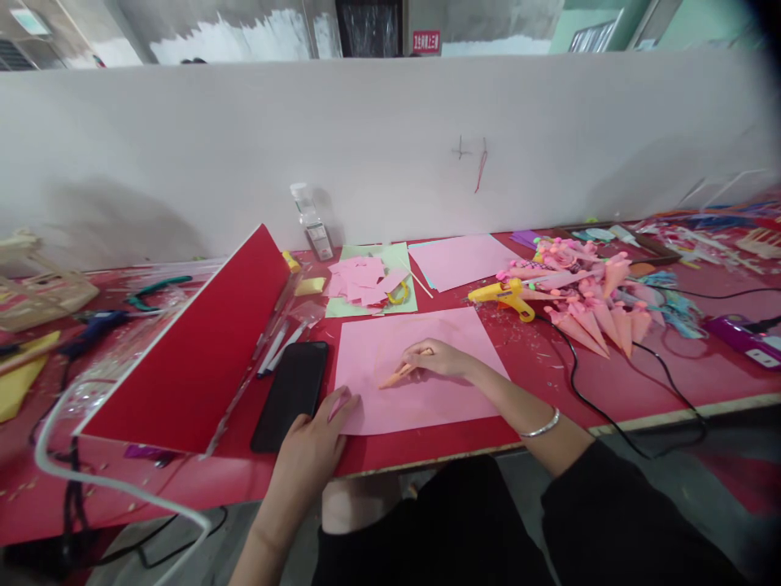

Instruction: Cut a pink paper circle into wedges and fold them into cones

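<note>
A large sheet of pink paper [439, 407] lies flat on the red table in front of me. In the closed fingers of my right hand [430, 358] is a slim orange pointed stick [395, 378], held like a pen; its tip points down-left at the sheet. Whether it is a pencil or a thin rolled cone I cannot tell. My left hand [320, 427] lies open, its fingertips on the sheet's lower left edge. Beside that hand is a black phone [296, 387], its lower right part close to the fingers.
A red board [201, 350] leans at left, with white pens [281, 348] beside it. Pink scraps [359, 277] lie on green paper [342, 309]. At right are a yellow glue gun [503, 295], a pile of salmon cones [601, 317], black cables [573, 366] and a purple socket box [748, 338].
</note>
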Motion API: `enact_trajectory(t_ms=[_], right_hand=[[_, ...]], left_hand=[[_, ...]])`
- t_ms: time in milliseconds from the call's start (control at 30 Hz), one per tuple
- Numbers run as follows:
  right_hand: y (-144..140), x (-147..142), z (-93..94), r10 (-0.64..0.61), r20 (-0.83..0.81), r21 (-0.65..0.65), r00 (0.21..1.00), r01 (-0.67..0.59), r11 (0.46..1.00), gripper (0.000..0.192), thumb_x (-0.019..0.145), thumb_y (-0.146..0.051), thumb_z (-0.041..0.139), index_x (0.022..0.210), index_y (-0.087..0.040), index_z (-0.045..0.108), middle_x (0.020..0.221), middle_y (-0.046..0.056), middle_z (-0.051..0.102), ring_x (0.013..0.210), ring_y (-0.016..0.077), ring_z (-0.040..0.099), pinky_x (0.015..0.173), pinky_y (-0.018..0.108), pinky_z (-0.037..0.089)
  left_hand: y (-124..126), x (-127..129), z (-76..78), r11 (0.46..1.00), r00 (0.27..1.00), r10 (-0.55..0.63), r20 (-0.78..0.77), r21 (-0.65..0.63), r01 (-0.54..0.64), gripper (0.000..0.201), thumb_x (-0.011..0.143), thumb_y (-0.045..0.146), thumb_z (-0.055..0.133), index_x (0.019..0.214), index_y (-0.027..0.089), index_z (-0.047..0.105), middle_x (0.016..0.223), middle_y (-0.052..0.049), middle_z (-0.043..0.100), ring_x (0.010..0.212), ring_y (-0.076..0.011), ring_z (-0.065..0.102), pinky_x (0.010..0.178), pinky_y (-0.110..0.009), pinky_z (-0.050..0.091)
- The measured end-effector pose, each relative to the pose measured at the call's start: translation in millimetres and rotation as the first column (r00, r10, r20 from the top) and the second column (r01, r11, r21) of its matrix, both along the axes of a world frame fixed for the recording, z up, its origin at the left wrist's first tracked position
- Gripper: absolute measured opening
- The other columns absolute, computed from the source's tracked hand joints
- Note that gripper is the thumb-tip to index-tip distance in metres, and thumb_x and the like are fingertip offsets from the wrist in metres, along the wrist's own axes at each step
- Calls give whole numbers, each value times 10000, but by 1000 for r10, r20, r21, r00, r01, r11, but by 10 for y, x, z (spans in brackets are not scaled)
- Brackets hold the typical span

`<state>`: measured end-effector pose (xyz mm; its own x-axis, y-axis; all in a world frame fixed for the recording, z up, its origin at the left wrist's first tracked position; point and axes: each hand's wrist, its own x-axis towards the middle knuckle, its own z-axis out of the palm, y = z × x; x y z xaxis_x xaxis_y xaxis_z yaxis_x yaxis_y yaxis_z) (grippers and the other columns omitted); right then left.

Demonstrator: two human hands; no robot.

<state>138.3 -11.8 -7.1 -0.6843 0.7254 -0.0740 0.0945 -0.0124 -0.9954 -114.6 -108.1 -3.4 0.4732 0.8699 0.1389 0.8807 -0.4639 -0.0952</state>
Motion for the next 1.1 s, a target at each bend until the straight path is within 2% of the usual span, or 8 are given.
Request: enact_trajectory(t_ms=[167, 333, 500, 600, 700, 833, 1000, 1100], right_hand=[[51, 25, -49, 124, 13, -66, 992, -123, 990, 375, 765, -441, 525, 784, -93, 664, 719, 88, 672, 644, 137, 607, 637, 254, 448], [82, 42, -67, 162, 49, -76, 986, -158, 984, 397, 766, -453, 504, 726, -92, 662, 658, 81, 668, 588, 135, 600, 611, 253, 453], [73, 84, -9, 180, 60, -84, 982, -175, 981, 422, 774, -462, 483, 689, -86, 655, 612, 69, 645, 517, 111, 560, 553, 233, 434], [59, 93, 45, 83, 9, -55, 997, -82, 995, 445, 799, -473, 444, 713, -89, 650, 584, 49, 623, 506, 104, 548, 539, 226, 421], [63, 80, 66, -55, -124, -53, 991, 49, 997, 460, 803, -504, 422, 780, -98, 638, 596, 36, 615, 513, 105, 552, 545, 234, 429], [80, 63, 46, -134, -215, -71, 967, 121, 990, 409, 788, -478, 471, 845, -102, 621, 652, 41, 621, 549, 113, 574, 570, 248, 446], [69, 69, 23, -219, -227, -35, 949, 216, 976, 211, 698, -325, 633, 764, -129, 593, 669, 3, 591, 576, 91, 551, 558, 221, 435], [76, 79, 5, -278, -278, -38, 920, 278, 960, 178, 664, -278, 666, 719, -152, 552, 604, -47, 510, 538, 68, 502, 502, 191, 400]], left_hand=[[3, -4, -8, 1000, 1000, 5, -23, -4, -5, 448, 760, 114, 386, 1179, 215, 511, 1253, -90, 507, 890, -175, 620, 670, -273, 449], [5, 1, -2, 1000, 1000, 13, -22, -12, -14, 455, 759, 106, 388, 1181, 225, 509, 1252, -90, 508, 919, -178, 611, 674, -275, 447], [-2, 6, 13, 1000, 1000, 16, -11, -22, -16, 465, 756, 93, 381, 1183, 226, 505, 1259, -89, 502, 931, -172, 605, 683, -268, 447], [-8, 4, 15, 1000, 1000, 17, -18, -25, -18, 469, 752, 91, 382, 1187, 220, 502, 1262, -91, 498, 922, -171, 608, 688, -269, 450], [-7, 6, 17, 999, 999, 19, -36, -28, -20, 462, 756, 95, 380, 1185, 214, 503, 1268, -91, 493, 923, -170, 608, 686, -270, 448], [-4, 14, 24, 999, 998, 32, -53, -38, -34, 473, 752, 81, 373, 1186, 218, 500, 1270, -89, 491, 893, -163, 619, 692, -276, 448], [-30, 6, 41, 1000, 999, 9, -39, -16, -10, 438, 780, 108, 371, 1173, 247, 507, 1240, -67, 521, 946, -169, 598, 692, -262, 449], [-27, -8, 56, 1000, 999, 14, -41, -7, -14, 435, 782, 98, 367, 1150, 267, 524, 1221, -52, 533, 919, -163, 606, 674, -251, 452]])
